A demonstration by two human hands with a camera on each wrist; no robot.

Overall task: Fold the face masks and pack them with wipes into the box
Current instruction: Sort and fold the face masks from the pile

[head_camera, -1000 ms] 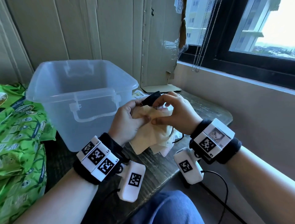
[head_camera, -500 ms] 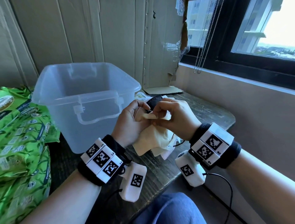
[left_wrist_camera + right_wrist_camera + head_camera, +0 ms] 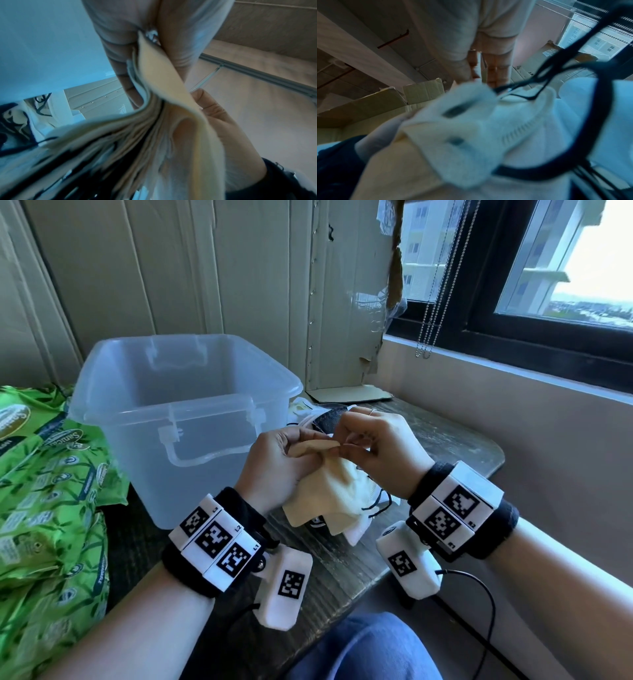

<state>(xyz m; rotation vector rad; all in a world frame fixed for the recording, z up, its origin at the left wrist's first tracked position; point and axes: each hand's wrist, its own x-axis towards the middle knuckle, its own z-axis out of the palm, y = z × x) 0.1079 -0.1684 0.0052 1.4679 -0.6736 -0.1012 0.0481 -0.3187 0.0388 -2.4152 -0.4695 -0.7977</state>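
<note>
We keep the clear lidless plastic box (image 3: 178,419) standing open just beside our hands, so folded pieces can drop straight in. The green printed wipe packs (image 3: 44,491) wait at its other side. Our left hand (image 3: 277,470) clamps a bunch of cream fabric face masks (image 3: 329,494) above the dark wooden table (image 3: 346,563), while our right hand (image 3: 383,450) pinches the top edge to crease it
</note>
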